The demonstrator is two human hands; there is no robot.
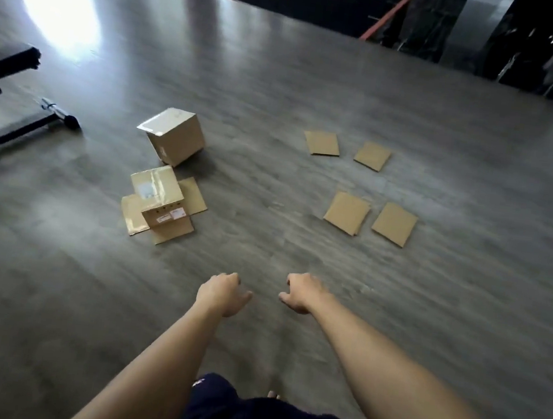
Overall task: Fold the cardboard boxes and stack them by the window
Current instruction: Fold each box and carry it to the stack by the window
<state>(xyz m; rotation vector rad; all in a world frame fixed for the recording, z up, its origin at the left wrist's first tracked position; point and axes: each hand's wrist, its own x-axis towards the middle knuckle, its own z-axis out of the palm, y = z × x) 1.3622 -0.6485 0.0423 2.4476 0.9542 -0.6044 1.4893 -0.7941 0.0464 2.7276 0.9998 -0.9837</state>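
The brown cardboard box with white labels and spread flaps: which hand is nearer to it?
Left. The left hand hangs just below and right of the brown cardboard box with white labels; the right hand is farther right, nearer the flat cardboard pieces.

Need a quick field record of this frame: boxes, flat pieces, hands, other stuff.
assembled box: tilted box resting on one edge, on the floor, left of centre
second box: box with splayed flaps, nearer the camera, flaps flat on the floor
flat cardboard pieces: four, on the right, all apart from one another
left hand: left hand, holds nothing, fingers loosely curled
right hand: right hand, holds nothing, fingers loosely curled
other: black bench frame, far left
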